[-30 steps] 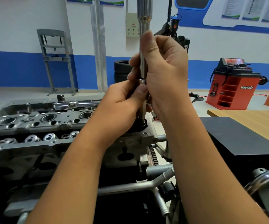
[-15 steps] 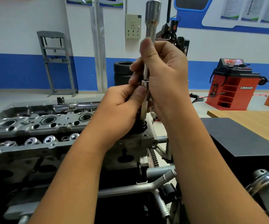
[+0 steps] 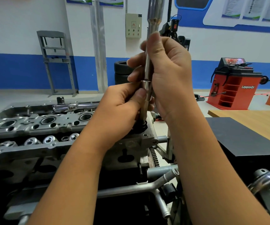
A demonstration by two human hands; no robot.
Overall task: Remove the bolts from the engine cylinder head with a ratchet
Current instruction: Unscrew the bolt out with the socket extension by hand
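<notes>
A long chrome extension bar [image 3: 153, 18] stands upright over the right end of the grey cylinder head [image 3: 33, 127]. My right hand [image 3: 168, 69] grips its shaft near the top. My left hand [image 3: 123, 108] pinches the socket [image 3: 146, 90] on the bar's lower end between thumb and fingers. Below the socket a shaft runs down into a dark round recess [image 3: 141, 127] in the head; whether it is a bolt I cannot tell. A chrome ratchet [image 3: 74, 106] lies loose on the head's far edge, untouched.
Valve springs [image 3: 50, 139] and plug wells [image 3: 48, 120] line the head. A wooden table with a black mat [image 3: 238, 137] stands to the right. An orange wheel balancer [image 3: 233, 85], stacked tyres [image 3: 121, 70] and a grey rack [image 3: 56, 62] stand behind. Metal pipes [image 3: 147, 187] run below.
The bar has risen slightly, its top end reaching the frame's upper edge. Both hands keep the same hold; the left thumb has shifted a little on the socket.
</notes>
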